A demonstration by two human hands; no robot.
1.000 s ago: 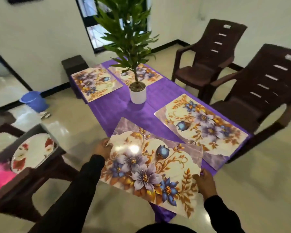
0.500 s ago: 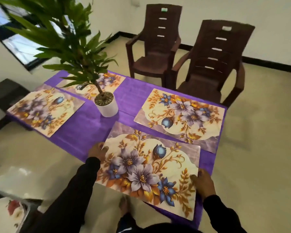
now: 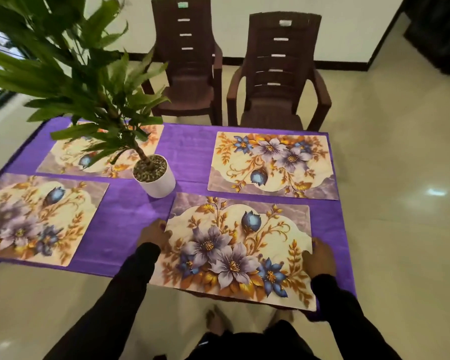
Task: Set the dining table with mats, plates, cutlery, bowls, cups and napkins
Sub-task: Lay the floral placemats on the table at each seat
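Note:
A floral mat [image 3: 234, 250] lies at the near right of the purple-clothed table [image 3: 192, 149], its near edge hanging past the table edge. My left hand [image 3: 153, 233] grips its left edge and my right hand [image 3: 318, 257] grips its right edge. Three more floral mats lie flat on the cloth: one at the far right [image 3: 272, 165], one at the near left [image 3: 37, 216], one at the far left [image 3: 102, 149], partly hidden by leaves.
A potted plant in a white pot [image 3: 155, 175] stands mid-table, its leaves spreading over the left half. Two brown plastic chairs [image 3: 187, 61] [image 3: 278, 74] stand beyond the far side. My bare feet [image 3: 216, 320] show on the tiled floor below.
I have stepped round to the table's long side, so the view has swung. The mat in my hands has come further onto the cloth and squared up with the other mats.

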